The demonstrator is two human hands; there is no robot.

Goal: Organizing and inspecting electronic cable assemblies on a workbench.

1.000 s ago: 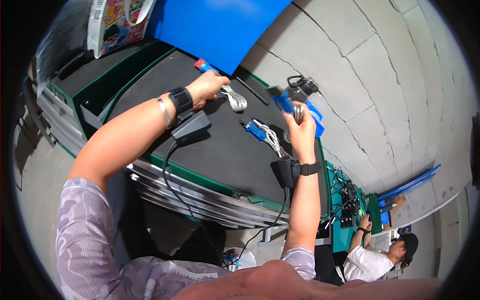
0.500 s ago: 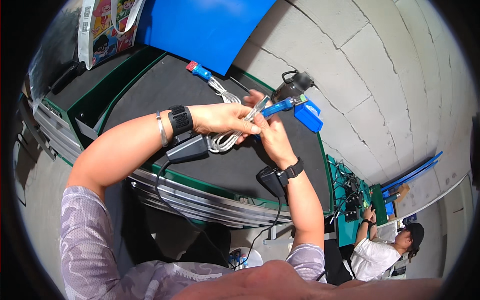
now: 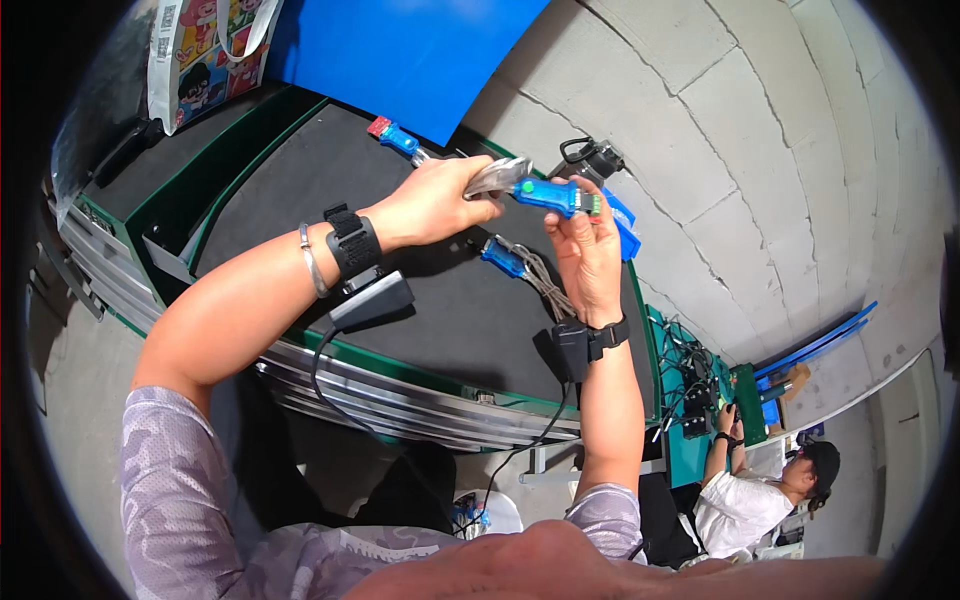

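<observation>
Above the dark mat, my left hand (image 3: 440, 200) is closed around a bundled silvery cable (image 3: 497, 178). From this bundle a translucent blue cable adapter (image 3: 545, 195) points right, with a green terminal block (image 3: 590, 204) at its end. My right hand (image 3: 585, 250) has its fingertips closed about that terminal end. Below, on the mat, lies a second blue cable adapter (image 3: 503, 257), its grey cable (image 3: 545, 285) running toward my right wrist. Farther back rests another blue adapter with a red end (image 3: 398, 140); my left hand partly covers its cable.
The dark mat (image 3: 300, 210) has a green rim. A blue panel (image 3: 400, 60) and a printed bag (image 3: 215, 60) stand behind. A dark bottle (image 3: 592, 160) and blue box (image 3: 628, 235) sit by the wall. Wrist-worn black boxes trail cords. Another person (image 3: 750, 500) works at right.
The bundled cable and its adapter have risen off the mat, turning level. My right hand has shifted right to the terminal end. The adapter lying beneath has come into view.
</observation>
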